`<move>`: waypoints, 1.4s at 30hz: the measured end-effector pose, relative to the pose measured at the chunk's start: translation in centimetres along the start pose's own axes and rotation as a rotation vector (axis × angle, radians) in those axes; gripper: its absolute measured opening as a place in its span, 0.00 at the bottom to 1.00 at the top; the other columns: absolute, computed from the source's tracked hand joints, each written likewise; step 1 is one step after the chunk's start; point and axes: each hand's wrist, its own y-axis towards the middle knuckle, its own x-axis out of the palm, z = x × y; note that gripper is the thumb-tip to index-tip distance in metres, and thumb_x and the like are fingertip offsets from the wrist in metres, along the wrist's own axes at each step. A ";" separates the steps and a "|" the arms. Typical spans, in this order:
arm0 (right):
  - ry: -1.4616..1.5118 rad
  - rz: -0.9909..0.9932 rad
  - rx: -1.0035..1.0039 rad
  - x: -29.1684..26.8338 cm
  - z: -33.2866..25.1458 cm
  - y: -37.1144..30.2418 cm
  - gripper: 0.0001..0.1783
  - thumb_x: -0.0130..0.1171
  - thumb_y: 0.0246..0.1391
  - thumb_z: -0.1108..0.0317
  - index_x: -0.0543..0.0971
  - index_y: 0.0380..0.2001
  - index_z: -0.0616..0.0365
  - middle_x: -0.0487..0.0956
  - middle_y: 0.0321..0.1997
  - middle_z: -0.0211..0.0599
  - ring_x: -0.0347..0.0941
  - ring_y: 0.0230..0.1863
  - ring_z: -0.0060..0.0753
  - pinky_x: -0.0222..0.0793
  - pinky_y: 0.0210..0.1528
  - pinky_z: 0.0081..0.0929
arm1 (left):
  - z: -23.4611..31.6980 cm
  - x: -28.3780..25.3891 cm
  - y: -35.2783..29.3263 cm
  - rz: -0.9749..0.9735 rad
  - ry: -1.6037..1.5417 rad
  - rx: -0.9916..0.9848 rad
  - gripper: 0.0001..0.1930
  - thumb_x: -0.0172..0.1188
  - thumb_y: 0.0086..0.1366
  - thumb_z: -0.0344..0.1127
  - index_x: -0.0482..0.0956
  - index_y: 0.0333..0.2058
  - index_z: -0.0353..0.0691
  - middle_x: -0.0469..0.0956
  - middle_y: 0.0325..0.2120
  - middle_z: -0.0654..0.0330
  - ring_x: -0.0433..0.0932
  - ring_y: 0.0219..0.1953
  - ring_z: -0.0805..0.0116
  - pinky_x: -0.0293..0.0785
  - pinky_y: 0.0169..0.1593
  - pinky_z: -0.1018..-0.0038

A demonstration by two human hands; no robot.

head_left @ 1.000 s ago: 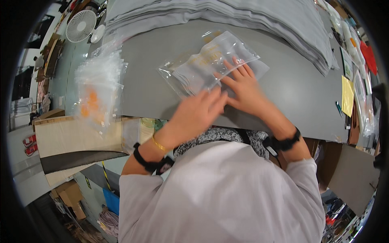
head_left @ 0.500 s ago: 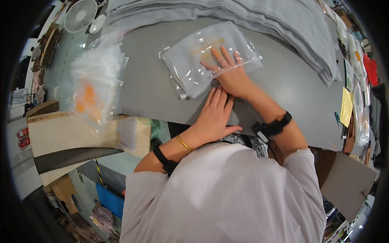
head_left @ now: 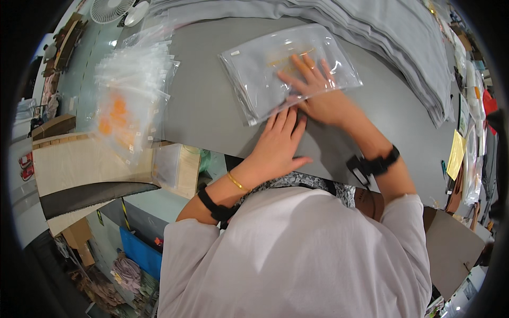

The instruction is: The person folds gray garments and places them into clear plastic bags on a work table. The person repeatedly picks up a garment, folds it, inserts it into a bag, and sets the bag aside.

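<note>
A clear plastic bag (head_left: 246, 79) with folded grey cloth in it lies on the grey table (head_left: 196, 106), its near edge turned toward me. My right hand (head_left: 321, 98) reaches in under the clear film at that edge. Its fingers are spread over the cloth, beside faint yellow print, and they show through the plastic. My left hand (head_left: 278, 143) rests flat at the near edge of the bag, fingers stretched out and thumb pointing right. Its fingertips meet the bag's edge close to my right wrist. Neither hand grips anything.
A pile of clear bags (head_left: 132, 100) with orange print lies at the table's left. Long layers of grey cloth (head_left: 382, 42) curve along the far and right side. A white fan (head_left: 111, 9) stands far left, and a wooden board (head_left: 90, 164) is at the near left.
The bag and my right hand have shifted to the right, while the whole view has also moved slightly. My left hand stays at the near edge with its fingers stretched out.
</note>
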 end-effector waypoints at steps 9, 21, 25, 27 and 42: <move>0.237 -0.027 -0.349 2.8 -2.6 -2.5 0.34 0.47 0.67 0.32 0.72 0.71 0.30 0.57 0.82 0.28 0.42 0.84 0.48 0.31 0.82 0.65 | -0.9 -2.2 -3.0 -0.137 -0.234 0.189 0.23 0.72 0.62 0.44 0.82 0.50 0.36 0.82 0.43 0.52 0.82 0.45 0.51 0.79 0.46 0.62; 0.190 0.046 -0.408 2.2 -3.3 -3.1 0.36 0.56 0.59 0.31 0.75 0.67 0.30 0.61 0.80 0.33 0.47 0.82 0.54 0.36 0.79 0.71 | -14.9 -6.7 1.5 0.050 0.249 0.170 0.36 0.62 0.71 0.49 0.63 0.71 0.37 0.57 0.74 0.42 0.54 0.77 0.42 0.53 0.77 0.53; 0.393 0.192 -0.323 0.0 -3.3 -6.9 0.25 0.68 0.56 0.52 0.83 0.56 0.46 0.76 0.65 0.38 0.67 0.69 0.50 0.59 0.71 0.57 | -12.2 -8.7 -1.0 0.007 0.190 0.386 0.30 0.64 0.68 0.48 0.73 0.62 0.35 0.66 0.68 0.43 0.62 0.73 0.43 0.61 0.74 0.54; 0.439 0.258 -0.226 -0.8 -4.1 -8.5 0.20 0.72 0.52 0.61 0.84 0.48 0.53 0.82 0.54 0.37 0.75 0.58 0.47 0.68 0.62 0.50 | -9.8 -8.4 -2.7 -0.077 0.095 0.434 0.23 0.64 0.66 0.43 0.77 0.55 0.35 0.72 0.61 0.45 0.68 0.68 0.45 0.67 0.71 0.57; 0.077 0.352 -0.508 2.8 -7.1 -5.3 0.07 0.61 0.47 0.65 0.80 0.32 0.51 0.76 0.40 0.27 0.73 0.45 0.31 0.68 0.50 0.30 | -6.0 -3.9 -4.9 0.087 0.224 0.438 0.06 0.62 0.57 0.28 0.78 0.32 0.34 0.76 0.39 0.54 0.77 0.53 0.55 0.81 0.53 0.66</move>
